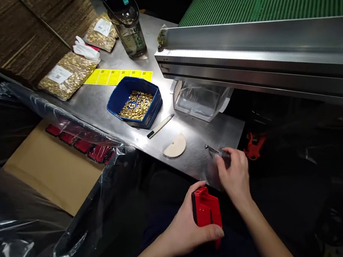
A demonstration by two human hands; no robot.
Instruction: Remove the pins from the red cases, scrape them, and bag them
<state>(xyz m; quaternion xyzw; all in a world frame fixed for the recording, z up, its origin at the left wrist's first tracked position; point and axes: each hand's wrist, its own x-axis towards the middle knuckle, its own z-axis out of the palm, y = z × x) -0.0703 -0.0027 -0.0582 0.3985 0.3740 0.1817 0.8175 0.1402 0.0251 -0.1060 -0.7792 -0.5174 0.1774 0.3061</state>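
Note:
My left hand (188, 223) is wrapped around a red plastic part (207, 210) with a black side, held upright just off the table's front edge. Over the table's front corner, my right hand (236, 174) has its thumb and fingers curled on what looks like a clear plastic bag (212, 170). A small metal tool (211, 149), perhaps nail clippers, lies by those fingertips. Left of it are a cream half-round disc (175, 146) and a cutter knife (160, 126). Behind them, a blue bin (155, 112) holds many small brass pieces (137, 105).
A green ribbed conveyor (255, 3) with a metal rail (245, 58) overhangs a clear tray (198, 99). At left stands a plastic-lined carton (52, 167) with several red-and-black parts (78, 145). Bagged brass pieces (66, 76), yellow labels (115, 75) and a bottle (130, 34) sit behind.

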